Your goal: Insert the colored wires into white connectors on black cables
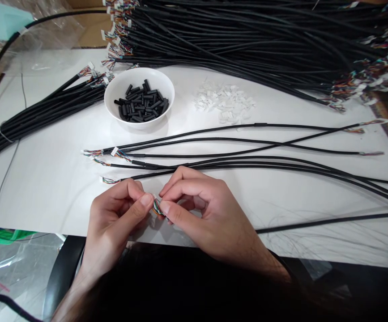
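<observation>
Both hands meet at the table's near edge. My left hand and my right hand pinch the same coloured wire end of a black cable that trails off to the right. A small white connector seems to sit at the wire tips, mostly hidden by my fingertips. Just beyond my hands lie several loose black cables with coloured wire ends pointing left. A white bowl of short black tube pieces stands behind them, with a pile of small white connectors to its right.
A large heap of black cables with connector ends covers the table's back. Another tied bundle lies at the left. Clear plastic bags and a cardboard box sit at the back left. The white table ends just before my wrists.
</observation>
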`<control>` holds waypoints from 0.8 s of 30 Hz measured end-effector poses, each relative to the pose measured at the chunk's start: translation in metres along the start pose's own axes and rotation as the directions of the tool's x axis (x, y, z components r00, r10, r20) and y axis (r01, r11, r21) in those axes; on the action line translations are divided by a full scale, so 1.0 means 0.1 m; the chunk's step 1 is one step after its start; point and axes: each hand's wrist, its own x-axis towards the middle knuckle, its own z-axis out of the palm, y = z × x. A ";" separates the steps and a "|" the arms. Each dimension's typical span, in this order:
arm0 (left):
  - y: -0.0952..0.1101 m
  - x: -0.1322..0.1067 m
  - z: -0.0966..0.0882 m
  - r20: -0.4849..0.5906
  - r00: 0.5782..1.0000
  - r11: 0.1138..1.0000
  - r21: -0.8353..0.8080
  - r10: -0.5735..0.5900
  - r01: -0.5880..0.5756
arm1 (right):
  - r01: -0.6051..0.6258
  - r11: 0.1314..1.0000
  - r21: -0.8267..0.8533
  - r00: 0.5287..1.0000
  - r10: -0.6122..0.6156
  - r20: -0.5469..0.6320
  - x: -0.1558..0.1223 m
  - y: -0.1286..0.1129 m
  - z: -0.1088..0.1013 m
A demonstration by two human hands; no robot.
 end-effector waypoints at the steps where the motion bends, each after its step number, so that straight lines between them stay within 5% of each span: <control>1: 0.00 0.00 0.00 0.006 1.000 1.000 0.009 0.005 -0.005 | 0.002 1.000 -0.002 1.000 -0.002 -0.001 0.00 0.00 0.00; 8: 0.03 -0.02 0.00 -0.030 0.999 0.994 0.111 0.018 -0.014 | 0.026 0.999 -0.044 1.000 -0.026 0.003 0.01 0.01 0.00; 17: -0.02 0.04 -0.08 0.100 0.992 0.973 0.210 0.071 -0.091 | 0.080 0.995 -0.056 0.996 -0.078 0.035 -0.01 0.03 -0.02; 24: 0.01 -0.01 -0.01 0.006 1.000 0.985 0.172 0.029 -0.029 | 0.079 0.995 -0.056 0.996 -0.077 0.043 -0.01 0.04 -0.02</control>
